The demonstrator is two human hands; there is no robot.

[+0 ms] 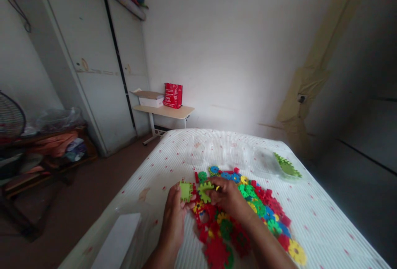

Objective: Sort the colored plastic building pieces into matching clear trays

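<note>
My left hand (176,211) is closed on a light green square tile (186,191) with toothed edges. Close to its right, my right hand (228,196) grips a second light green toothed piece (204,192). The two pieces are held side by side, and whether they touch I cannot tell. Beneath and around my hands spreads a heap of plastic gear pieces in red, green, blue and yellow, among them a big red gear (217,253) and a yellow gear (297,252). My right forearm hides part of the heap.
A clear plastic tray (263,165) stands behind the heap, with a green toothed plate (287,165) in its right end. A white flat object (118,240) lies at the front left. Beyond the bed, a small table (173,112) carries a red bag (173,95).
</note>
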